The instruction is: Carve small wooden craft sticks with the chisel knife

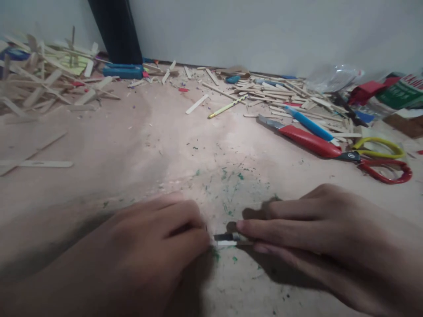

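My left hand (155,242) is closed with curled fingers, low over the table; what it grips is hidden under the fingertips. Opposite it, my right hand (310,233) pinches a small, thin pale stick (226,243) between thumb and fingers. Along the top of that stick lies a short dark piece (224,237), too blurred to name. The stick bridges the narrow gap between both hands, close to the tabletop. Green shavings (228,207) are scattered around and beyond the fingertips.
Scissors (350,156) with red and yellow handles, their blades in a red cover, lie right near a blue pen-like tool (310,123). A pencil (228,107) rests mid-table. Craft sticks pile up left (42,83) and right (277,92). A dark post (119,31) stands behind.
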A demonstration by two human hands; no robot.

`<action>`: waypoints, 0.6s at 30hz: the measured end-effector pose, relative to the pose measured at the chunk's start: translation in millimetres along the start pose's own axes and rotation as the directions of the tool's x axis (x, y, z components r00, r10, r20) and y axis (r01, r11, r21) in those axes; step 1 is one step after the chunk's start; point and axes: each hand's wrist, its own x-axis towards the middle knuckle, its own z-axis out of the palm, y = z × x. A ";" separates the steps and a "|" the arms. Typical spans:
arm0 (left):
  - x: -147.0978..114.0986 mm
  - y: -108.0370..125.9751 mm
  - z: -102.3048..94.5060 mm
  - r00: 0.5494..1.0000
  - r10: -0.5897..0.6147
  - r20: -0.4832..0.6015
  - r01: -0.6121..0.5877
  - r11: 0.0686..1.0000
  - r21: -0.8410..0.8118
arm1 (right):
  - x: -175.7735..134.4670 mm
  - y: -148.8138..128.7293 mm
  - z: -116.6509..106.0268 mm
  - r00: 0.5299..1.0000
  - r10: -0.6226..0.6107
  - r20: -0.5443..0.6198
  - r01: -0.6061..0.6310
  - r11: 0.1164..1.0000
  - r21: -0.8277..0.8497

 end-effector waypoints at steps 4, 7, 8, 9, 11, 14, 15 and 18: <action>8.0 -2.3 1.4 0.994 0.007 -0.113 -0.010 1.000 -0.026 | 10.1 -5.2 -1.9 0.998 -0.036 -0.044 0.034 0.999 -0.041; 13.9 -3.8 -0.3 0.994 0.004 -0.106 -0.007 0.999 -0.032 | 8.6 -4.0 2.3 0.997 -0.069 -0.044 0.064 0.992 -0.105; 15.0 -3.9 -1.3 0.995 0.006 -0.104 -0.010 0.999 -0.038 | 7.8 -3.6 3.1 0.997 -0.077 -0.029 0.074 0.993 -0.091; 15.7 -3.7 -2.4 0.995 0.012 -0.100 -0.017 0.999 -0.045 | 7.4 -3.3 3.6 0.996 -0.084 -0.029 0.082 0.995 -0.062; 16.5 -2.9 -4.2 0.994 0.014 -0.106 -0.019 0.999 -0.048 | 8.0 -2.8 3.9 0.997 -0.075 -0.027 0.074 0.997 -0.007; 18.0 -2.1 -5.5 0.992 0.032 -0.119 -0.034 0.999 -0.017 | 10.6 -1.0 4.9 0.997 -0.056 -0.045 0.058 0.997 0.048; 18.8 -2.0 -5.5 0.991 0.038 -0.130 -0.040 0.999 -0.009 | 11.2 -0.2 5.4 0.997 -0.052 -0.050 0.055 0.996 0.066; 21.9 -2.3 -5.3 0.988 0.045 -0.149 -0.045 0.999 0.002 | 11.9 1.5 5.4 0.997 -0.047 -0.056 0.054 0.991 0.126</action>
